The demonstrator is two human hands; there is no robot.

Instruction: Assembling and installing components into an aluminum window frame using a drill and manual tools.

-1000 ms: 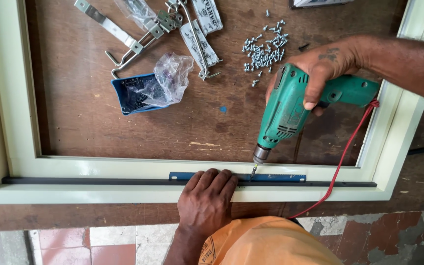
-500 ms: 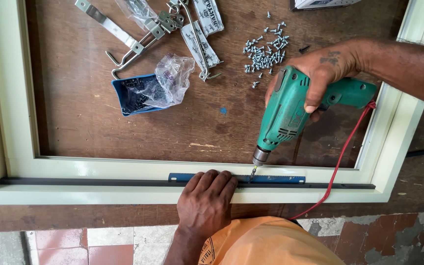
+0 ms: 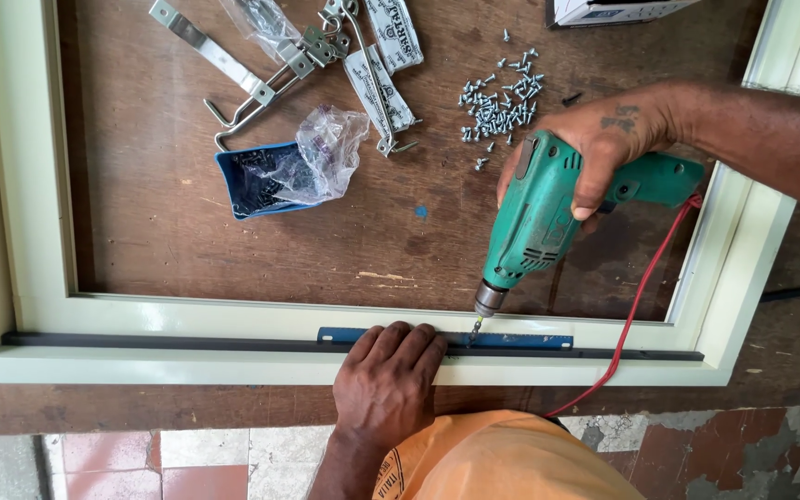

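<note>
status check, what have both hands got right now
Right hand gripping green electric drill, bit down on blue strip. Left hand flat, pressing strip onto pale green frame. Red cord trails across frame, clear of bit.

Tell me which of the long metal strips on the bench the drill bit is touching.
The blue strip lying in the cream frame's dark channel, pinned by the left hand. The bare silver stay bars lie loose at the top, far from the green drill.

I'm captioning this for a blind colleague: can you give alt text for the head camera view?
The right hand holds a green electric drill, its bit tip on a blue strip along a pale green frame; the left hand presses the strip down. Loose screws and metal brackets lie on the brown table.
</note>
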